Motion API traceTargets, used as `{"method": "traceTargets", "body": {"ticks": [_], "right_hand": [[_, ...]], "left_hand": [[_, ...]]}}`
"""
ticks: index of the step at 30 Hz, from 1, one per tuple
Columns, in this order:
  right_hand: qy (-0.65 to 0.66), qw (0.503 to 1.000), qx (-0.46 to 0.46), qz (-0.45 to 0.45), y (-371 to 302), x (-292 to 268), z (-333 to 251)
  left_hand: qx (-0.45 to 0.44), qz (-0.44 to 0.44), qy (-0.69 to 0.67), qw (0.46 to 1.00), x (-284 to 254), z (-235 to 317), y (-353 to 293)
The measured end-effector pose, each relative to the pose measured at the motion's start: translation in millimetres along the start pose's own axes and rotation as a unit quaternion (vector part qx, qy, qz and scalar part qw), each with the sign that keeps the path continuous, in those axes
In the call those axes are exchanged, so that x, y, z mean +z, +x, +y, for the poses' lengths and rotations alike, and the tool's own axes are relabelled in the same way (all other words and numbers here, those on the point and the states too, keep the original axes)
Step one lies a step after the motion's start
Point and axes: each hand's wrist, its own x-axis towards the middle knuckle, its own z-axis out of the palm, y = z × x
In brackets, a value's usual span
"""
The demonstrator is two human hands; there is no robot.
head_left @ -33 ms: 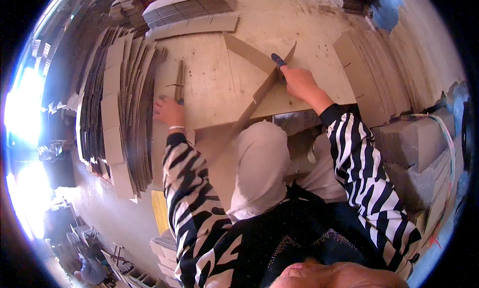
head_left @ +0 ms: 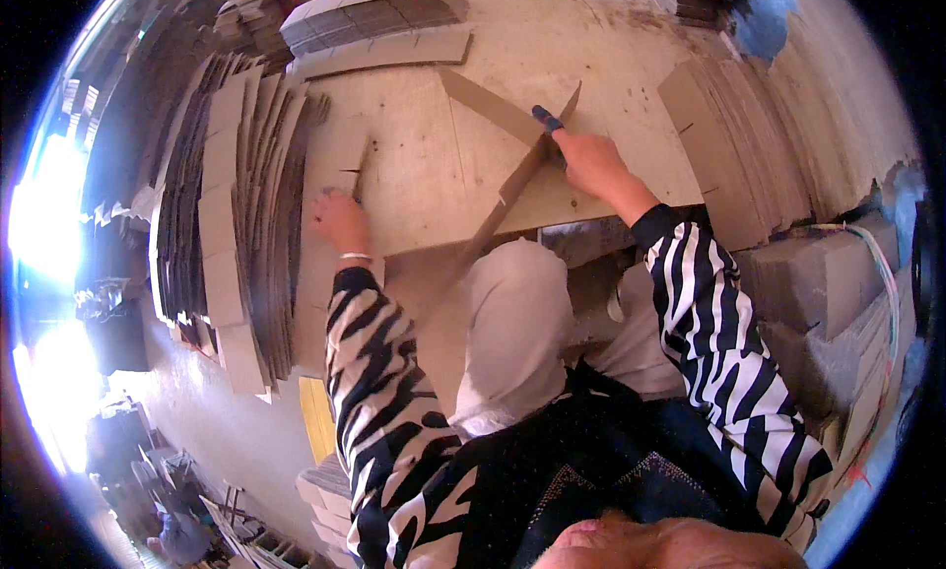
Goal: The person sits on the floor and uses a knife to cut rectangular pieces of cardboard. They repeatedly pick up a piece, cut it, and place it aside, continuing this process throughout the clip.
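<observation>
In the head view, the right hand [head_left: 594,165] is clamped on two crossed cardboard strips [head_left: 503,106] at their junction, above the plywood tabletop [head_left: 409,165]; well apart, the left hand [head_left: 342,221] touches a slotted cardboard piece [head_left: 340,150], its grip impossible to tell.

Glaring light [head_left: 51,214] at left edge; greyish floor [head_left: 232,421] lower left; pale wooden tabletop [head_left: 414,170].

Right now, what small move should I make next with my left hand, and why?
Perhaps lift the slit cardboard strip toward the crossed strips: your left hand is at its near end, while your right hand grips the crossing.
</observation>
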Motion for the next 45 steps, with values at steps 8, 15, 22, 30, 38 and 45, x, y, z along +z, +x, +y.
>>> {"method": "traceTargets", "body": {"ticks": [8,15,22,30,38,45], "right_hand": [[0.054,0.975,-0.196,0.095,-0.7,-1.3,-26.3],[0.034,0.975,-0.184,0.117,-2.9,1.8,-27.4],[0.029,0.993,-0.113,0.035,-5.4,-0.2,-14.7],[0.052,0.999,0.013,0.000,12.0,1.2,48.2],[-0.024,0.944,0.258,0.205,-76.3,-42.4,160.2],[-0.154,0.912,0.322,0.201,-146.4,-15.3,212.5]], "left_hand": [[0.179,0.092,-0.299,0.933,-16.7,19.1,-8.3],[-0.032,-0.147,-0.637,0.756,-44.3,104.4,-7.2],[0.074,-0.179,-0.549,0.813,-72.9,102.4,9.7],[0.192,-0.193,-0.556,0.785,-123.3,74.6,-16.3],[-0.005,-0.096,-0.687,0.720,-93.3,4.3,-133.2],[0.046,-0.139,-0.707,0.692,-90.7,90.5,-89.3]]}}
